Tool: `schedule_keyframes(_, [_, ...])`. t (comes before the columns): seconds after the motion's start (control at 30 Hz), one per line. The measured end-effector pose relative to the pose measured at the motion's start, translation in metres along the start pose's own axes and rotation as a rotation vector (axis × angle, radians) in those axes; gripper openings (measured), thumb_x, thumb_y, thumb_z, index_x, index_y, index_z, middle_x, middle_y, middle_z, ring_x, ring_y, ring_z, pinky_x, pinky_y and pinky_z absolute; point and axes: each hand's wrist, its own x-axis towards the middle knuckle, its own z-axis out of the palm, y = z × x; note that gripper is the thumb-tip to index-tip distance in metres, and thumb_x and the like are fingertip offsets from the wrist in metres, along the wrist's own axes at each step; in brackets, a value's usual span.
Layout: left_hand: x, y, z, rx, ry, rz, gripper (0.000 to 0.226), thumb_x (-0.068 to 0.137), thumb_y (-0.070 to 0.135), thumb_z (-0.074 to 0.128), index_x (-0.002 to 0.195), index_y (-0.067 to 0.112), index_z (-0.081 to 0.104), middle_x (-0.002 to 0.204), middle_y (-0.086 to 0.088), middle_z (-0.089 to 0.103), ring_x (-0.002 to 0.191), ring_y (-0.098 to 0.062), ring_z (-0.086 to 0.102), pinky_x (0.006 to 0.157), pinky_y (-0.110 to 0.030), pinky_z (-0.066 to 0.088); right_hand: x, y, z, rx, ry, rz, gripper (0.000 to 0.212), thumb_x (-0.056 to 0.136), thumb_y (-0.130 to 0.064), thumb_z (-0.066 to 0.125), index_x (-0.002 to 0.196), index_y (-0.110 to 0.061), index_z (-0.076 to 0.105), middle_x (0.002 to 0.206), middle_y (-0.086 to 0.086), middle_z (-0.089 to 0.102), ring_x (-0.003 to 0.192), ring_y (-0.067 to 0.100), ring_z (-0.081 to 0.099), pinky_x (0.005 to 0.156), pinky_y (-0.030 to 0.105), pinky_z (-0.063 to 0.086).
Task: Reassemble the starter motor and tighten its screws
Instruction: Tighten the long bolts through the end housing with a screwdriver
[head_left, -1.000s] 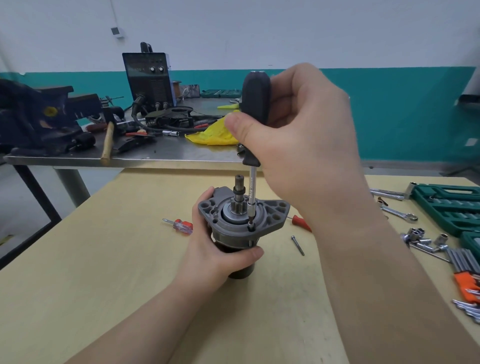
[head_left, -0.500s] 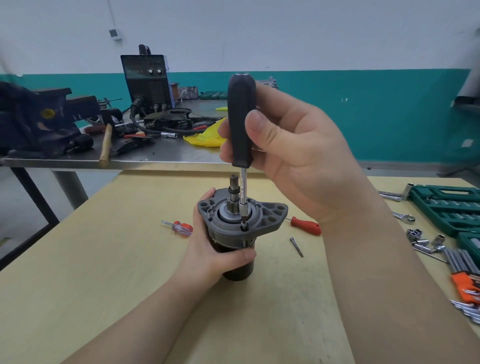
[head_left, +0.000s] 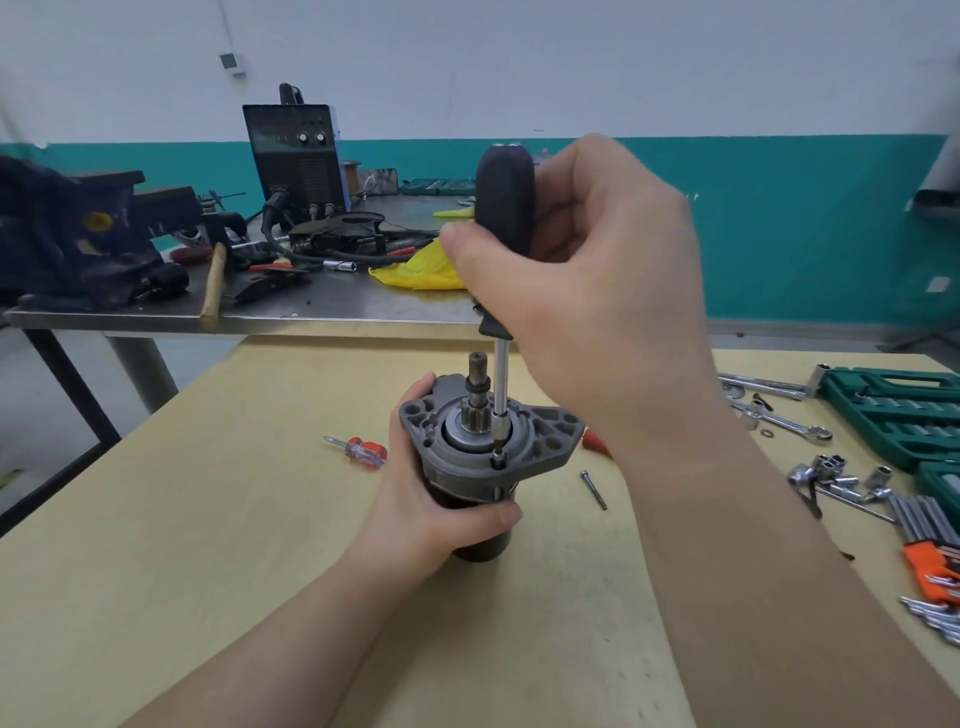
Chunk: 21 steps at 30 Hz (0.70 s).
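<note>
The starter motor (head_left: 540, 441) stands upright on the wooden table (head_left: 208, 545), grey flange and pinion shaft on top. My left hand (head_left: 431, 509) grips its dark body from the left. My right hand (head_left: 587, 291) holds a black-handled screwdriver (head_left: 506, 208) upright, fingers wrapped round the handle. The bit sits in a screw (head_left: 497, 460) at the flange's front edge. A loose long screw (head_left: 594, 489) lies on the table to the right of the motor.
A small red-handled screwdriver (head_left: 358, 450) lies left of the motor; another red handle (head_left: 596, 442) pokes out behind my right wrist. Wrenches, sockets (head_left: 836, 475), hex keys (head_left: 930, 525) and green tool cases (head_left: 893, 415) fill the right side. A metal bench (head_left: 332, 306) with a vise, hammer and welder stands behind.
My right hand has turned on the screwdriver handle, from a thumb-forward grip half a second ago back to fingers wrapped over it. The motor and my left hand stay put.
</note>
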Motion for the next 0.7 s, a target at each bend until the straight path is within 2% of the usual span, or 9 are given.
schedule_keyframes(0.07, [0.001,-0.001,-0.001,-0.004,-0.01,-0.001,0.12,0.06,0.022,0.096,0.152,0.059,0.029,0.142,0.011,0.065,0.134,-0.012,0.063,0.101,-0.015,0.049,0.002,0.003,0.0,0.14,-0.128,-0.018,0.023,0.089,-0.032,0.084,0.106,-0.027,0.069,0.075,-0.013,0.068,0.072,0.014,0.07,0.069,0.044,0.064])
schedule_keyframes(0.13, [0.001,-0.001,-0.002,-0.022,-0.023,-0.015,0.119,0.06,0.023,0.095,0.151,0.059,0.028,0.141,0.013,0.065,0.134,-0.012,0.062,0.101,-0.015,0.05,0.005,0.008,-0.003,0.321,-0.272,-0.01,0.038,0.096,-0.018,0.077,0.132,-0.024,0.065,0.081,-0.006,0.068,0.08,0.027,0.072,0.076,0.052,0.064])
schedule_keyframes(0.17, [0.0,0.0,-0.002,-0.031,-0.028,-0.027,0.119,0.06,0.024,0.095,0.152,0.057,0.028,0.141,0.015,0.065,0.134,-0.011,0.062,0.101,-0.014,0.05,0.006,0.011,-0.005,0.405,-0.329,0.003,0.042,0.098,-0.013,0.073,0.138,-0.023,0.062,0.087,0.002,0.071,0.085,0.031,0.073,0.08,0.053,0.065])
schedule_keyframes(0.23, [0.001,0.002,-0.002,-0.041,-0.033,-0.052,0.119,0.059,0.026,0.095,0.153,0.054,0.026,0.141,0.02,0.064,0.134,-0.006,0.061,0.099,-0.012,0.049,0.007,0.014,-0.009,0.557,-0.43,0.045,0.042,0.102,-0.011,0.065,0.142,-0.023,0.059,0.101,0.013,0.075,0.093,0.033,0.075,0.085,0.048,0.064])
schedule_keyframes(0.3, [0.002,0.004,-0.002,-0.046,-0.035,-0.056,0.12,0.059,0.028,0.095,0.155,0.048,0.025,0.139,0.025,0.064,0.132,0.0,0.06,0.098,-0.009,0.049,0.008,0.017,-0.013,0.677,-0.497,0.095,0.041,0.104,-0.012,0.06,0.145,-0.021,0.059,0.105,0.013,0.075,0.094,0.034,0.075,0.089,0.047,0.061])
schedule_keyframes(0.4, [0.003,0.005,-0.003,-0.051,-0.049,-0.061,0.12,0.058,0.028,0.094,0.155,0.044,0.024,0.137,0.027,0.064,0.131,0.0,0.061,0.098,-0.009,0.049,0.011,0.019,-0.015,0.764,-0.514,0.172,0.039,0.101,-0.011,0.062,0.14,-0.012,0.063,0.099,0.012,0.074,0.09,0.031,0.072,0.089,0.044,0.059])
schedule_keyframes(0.5, [0.002,0.006,-0.003,-0.026,-0.081,-0.032,0.121,0.059,0.024,0.092,0.157,0.041,0.022,0.136,0.022,0.064,0.133,-0.005,0.061,0.1,-0.011,0.048,0.011,0.016,-0.017,0.787,-0.517,0.232,0.031,0.094,-0.01,0.067,0.125,-0.005,0.07,0.093,0.011,0.074,0.085,0.029,0.071,0.082,0.039,0.059])
schedule_keyframes(0.6, [0.001,0.006,-0.002,-0.013,-0.094,-0.011,0.12,0.06,0.021,0.092,0.156,0.044,0.024,0.138,0.018,0.065,0.133,-0.009,0.062,0.101,-0.013,0.048,0.01,0.008,-0.017,0.666,-0.455,0.233,0.021,0.089,-0.015,0.074,0.11,-0.009,0.073,0.087,0.007,0.075,0.079,0.03,0.074,0.076,0.042,0.062])
schedule_keyframes(0.7, [0.0,0.003,0.0,-0.018,-0.062,-0.016,0.119,0.06,0.021,0.093,0.154,0.053,0.028,0.139,0.015,0.066,0.132,-0.01,0.063,0.1,-0.016,0.051,0.004,-0.001,-0.012,0.357,-0.232,0.156,0.021,0.082,-0.028,0.085,0.095,-0.02,0.071,0.078,-0.004,0.074,0.074,0.023,0.076,0.072,0.049,0.066])
